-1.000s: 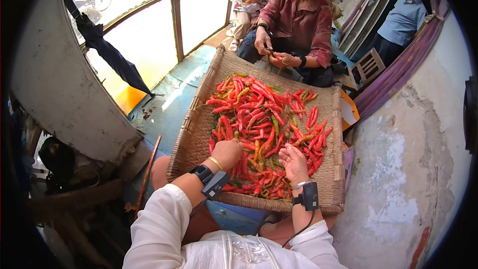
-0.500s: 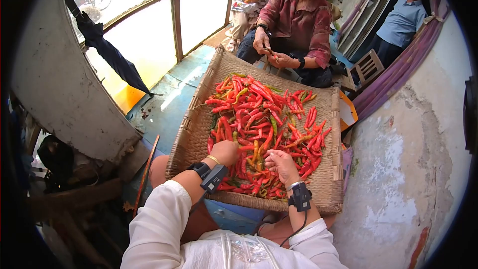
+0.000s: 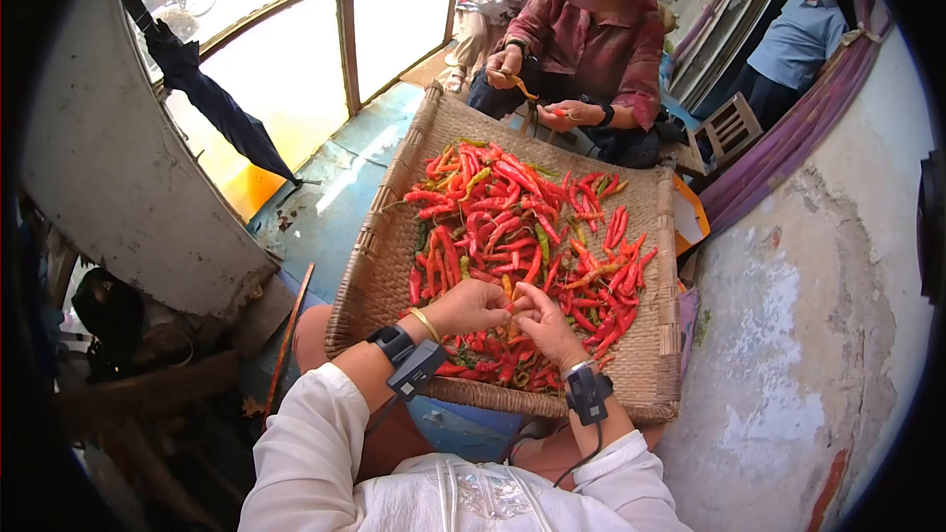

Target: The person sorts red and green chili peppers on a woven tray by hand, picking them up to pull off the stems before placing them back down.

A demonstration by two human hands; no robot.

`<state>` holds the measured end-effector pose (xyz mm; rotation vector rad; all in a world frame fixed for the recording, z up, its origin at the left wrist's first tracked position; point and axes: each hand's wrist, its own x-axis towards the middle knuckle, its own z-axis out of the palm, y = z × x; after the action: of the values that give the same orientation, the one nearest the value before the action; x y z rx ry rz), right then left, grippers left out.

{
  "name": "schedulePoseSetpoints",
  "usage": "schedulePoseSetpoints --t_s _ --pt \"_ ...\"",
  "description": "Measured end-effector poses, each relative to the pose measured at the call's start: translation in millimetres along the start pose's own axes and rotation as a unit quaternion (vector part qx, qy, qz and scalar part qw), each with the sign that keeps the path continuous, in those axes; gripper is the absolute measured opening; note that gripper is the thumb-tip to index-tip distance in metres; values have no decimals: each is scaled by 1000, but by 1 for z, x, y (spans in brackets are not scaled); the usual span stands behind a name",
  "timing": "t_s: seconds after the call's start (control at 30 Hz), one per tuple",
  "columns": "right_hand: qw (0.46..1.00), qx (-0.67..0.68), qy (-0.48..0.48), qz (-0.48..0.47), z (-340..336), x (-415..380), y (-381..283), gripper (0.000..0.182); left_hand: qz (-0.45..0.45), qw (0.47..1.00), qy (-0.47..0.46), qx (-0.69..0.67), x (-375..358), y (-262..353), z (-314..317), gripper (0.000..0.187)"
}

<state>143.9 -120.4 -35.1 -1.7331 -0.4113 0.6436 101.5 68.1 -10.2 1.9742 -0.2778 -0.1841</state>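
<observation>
Over the near half of the woven basket tray (image 3: 645, 374), my left hand (image 3: 467, 307) and my right hand (image 3: 548, 328) meet at the fingertips. Both are closed in a pinch. A bit of a red chili pepper (image 3: 511, 309) shows between them, mostly covered by the fingers. Around and beneath them lies a heap of chili peppers (image 3: 498, 212), mainly red, with some green and orange ones. A gold bangle circles my left wrist, and each forearm carries a strapped black device.
Across the tray a person in a dark red shirt (image 3: 601, 49) holds an orange-yellow pepper (image 3: 523, 87) and something red. Behind are a seated person and one in a blue shirt (image 3: 796, 39). A folded umbrella (image 3: 217, 99) leans left; a wall stands right.
My left hand has risen from the heap and moved right to meet my right hand, which shifted slightly left. The co-worker's hands have drawn apart, showing an orange-yellow pepper.
</observation>
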Motion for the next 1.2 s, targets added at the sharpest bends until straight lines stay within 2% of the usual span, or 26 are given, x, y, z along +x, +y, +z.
schedulePoseSetpoints --t_s 0.03,0.07,0.13,0.27,0.33,0.37,0.43,0.47,0.53,0.57,0.63,0.7,0.77,0.83,0.87,0.9,0.97,1.0,1.07,1.1,1.13,1.17,1.2 --pt "993 -77 47 -75 1 0 1 42 -1 1000 -1 0 0 1 -1 19" --pt "993 -76 47 -75 1 0 0 42 -15 1000 -5 -18 0 1 -2 17" --pt "977 -175 -14 -125 -2 0 -3 43 -29 999 -9 -35 0 1 -2 15" --pt "973 -196 -6 -125 -2 0 1 39 -71 984 -39 -157 2 -3 -4 16" --pt "955 -198 18 -219 2 -2 -9 33 -81 975 -54 -202 2 -3 -6 17" --pt "955 -198 18 -219 1 -2 -9 33 -82 964 -77 -239 1 -3 -7 16" --pt "986 -100 -98 -89 -1 -2 -8 28 -84 952 -99 -276 0 0 -9 16" --pt "986 -100 -98 -89 0 -3 -9 28 -92 953 -93 -272 -1 2 -10 16" --pt "993 73 -96 14 1 -6 -12 25 -101 954 -88 -268 -1 3 -12 16" --pt "993 73 -95 14 0 -6 -12 25 -112 952 -71 -277 0 3 -14 15" --pt "981 186 -45 10 -9 -5 -10 24 -123 949 -54 -286 1 3 -15 14" --pt "973 229 -15 31 -19 -5 -7 22 -124 958 20 -256 3 -1 -12 12" --pt "959 269 88 -2 -33 -4 -2 21 -131 954 39 -266 6 -12 -10 9" --pt "914 362 181 -25 -43 -5 -4 20 -144 963 164 -157 10 -28 -5 15" --pt "887 406 213 -57 -52 -3 6 24 -128 969 198 -72 13 -42 -4 18" --pt "887 407 213 -57 -56 -2 9 24 -128 969 198 -72 12 -36 -5 18" --pt "771 563 296 8 -63 0 14 28 -139 954 267 1 7 -22 -9 21" --pt "765 571 291 56 -73 5 40 30 -139 954 267 0 8 -26 -8 21" --pt "784 547 279 91 -66 4 40 29 -49 908 354 218 11 -39 -6 23" --pt "801 522 266 127 -60 3 36 29 -50 908 355 217 10 -37 -6 23" --pt "817 525 205 122 -57 1 32 27 -61 897 368 237 10 -34 -6 25" --pt "817 525 204 123 -52 -1 27 27 -73 885 380 257 9 -32 -6 28" --pt "851 485 166 111 -47 -2 21 25 -73 885 380 259 8 -34 -5 28"
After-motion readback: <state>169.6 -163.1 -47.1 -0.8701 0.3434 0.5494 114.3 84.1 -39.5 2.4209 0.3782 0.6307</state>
